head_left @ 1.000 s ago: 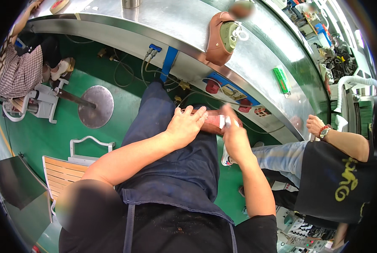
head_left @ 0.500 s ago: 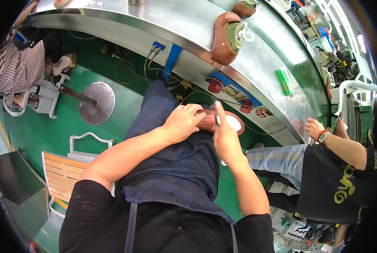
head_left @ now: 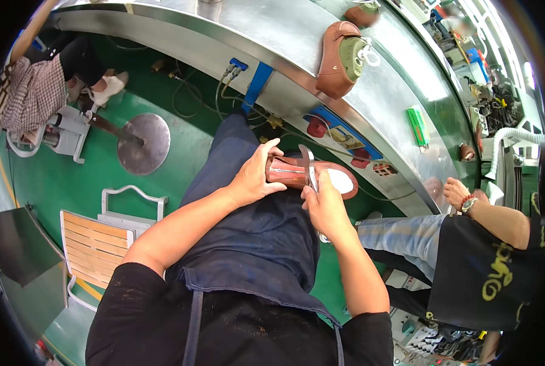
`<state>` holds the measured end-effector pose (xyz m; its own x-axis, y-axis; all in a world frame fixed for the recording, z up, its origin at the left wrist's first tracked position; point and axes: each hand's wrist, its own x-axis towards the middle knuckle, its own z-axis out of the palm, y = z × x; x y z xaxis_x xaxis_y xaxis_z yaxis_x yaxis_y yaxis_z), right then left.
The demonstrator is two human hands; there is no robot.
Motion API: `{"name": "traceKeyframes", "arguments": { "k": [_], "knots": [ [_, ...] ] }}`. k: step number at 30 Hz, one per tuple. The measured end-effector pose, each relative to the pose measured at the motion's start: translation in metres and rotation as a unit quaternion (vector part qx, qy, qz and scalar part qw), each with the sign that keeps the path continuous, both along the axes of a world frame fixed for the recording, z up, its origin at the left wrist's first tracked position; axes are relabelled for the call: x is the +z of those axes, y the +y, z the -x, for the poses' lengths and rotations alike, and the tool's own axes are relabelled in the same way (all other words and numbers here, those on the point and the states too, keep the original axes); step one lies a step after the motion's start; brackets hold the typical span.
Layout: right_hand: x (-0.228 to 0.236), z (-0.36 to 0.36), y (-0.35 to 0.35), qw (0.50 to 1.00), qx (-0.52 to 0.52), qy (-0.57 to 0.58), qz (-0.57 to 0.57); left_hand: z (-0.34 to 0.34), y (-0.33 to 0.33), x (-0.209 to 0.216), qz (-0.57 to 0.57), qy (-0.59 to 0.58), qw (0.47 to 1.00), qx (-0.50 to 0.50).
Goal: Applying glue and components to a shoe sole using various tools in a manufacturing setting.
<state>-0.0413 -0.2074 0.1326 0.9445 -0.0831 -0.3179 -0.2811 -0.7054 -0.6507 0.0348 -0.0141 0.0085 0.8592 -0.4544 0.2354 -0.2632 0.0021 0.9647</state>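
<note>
Sole up on my lap lies a brown shoe (head_left: 289, 172), a white patch (head_left: 339, 182) on its forefoot and reddish strips toward the heel. My left hand (head_left: 255, 174) grips the heel end, thumb on the near side and fingers on the far side. My right hand (head_left: 326, 204) is closed round a metal hammer (head_left: 307, 160), whose long curved head lies across the middle of the shoe. Most of the hammer's handle is hidden in my fist. Beyond, at the bench edge, stands another brown shoe (head_left: 332, 61) with a green last in it.
The metal bench (head_left: 272, 36) runs across the far side, bearing a green box (head_left: 417, 126) and a further shoe (head_left: 363, 13). Blue socket panels and cables hang below. At right stands a co-worker (head_left: 474, 262); at left another person sits. A slatted chair (head_left: 95, 247) is at my left.
My left hand has shifted back toward the heel, its thumb and fingers now wider apart. The hammer head, blurred before, now shows sharply across the sole. The whole view has shifted slightly.
</note>
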Motion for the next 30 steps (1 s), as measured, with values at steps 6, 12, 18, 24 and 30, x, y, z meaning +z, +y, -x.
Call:
{"name": "traceKeyframes", "arguments": {
  "k": [6, 12, 18, 24, 30],
  "knots": [
    [0.028, -0.007, 0.006, 0.955, 0.006, 0.173, -0.240, -0.003, 0.007, 0.002, 0.024, 0.056, 0.997, -0.040],
    [0.034, -0.023, 0.015, 0.901, -0.081, 0.295, -0.308, -0.005, 0.009, 0.005, -0.018, -0.007, 0.999, -0.026],
    [0.022, -0.006, 0.026, 0.955, -0.041, 0.209, -0.205, -0.006, 0.009, 0.014, -0.030, 0.035, 0.998, -0.039],
    [0.034, -0.014, -0.005, 0.950, 0.062, 0.252, -0.174, -0.009, 0.014, -0.002, -0.053, -0.134, 0.989, -0.028],
    [0.004, -0.018, 0.018, 0.956, 0.122, -0.261, 0.047, -0.013, 0.016, -0.005, -0.075, -0.256, 0.964, -0.005]
  ]
}}
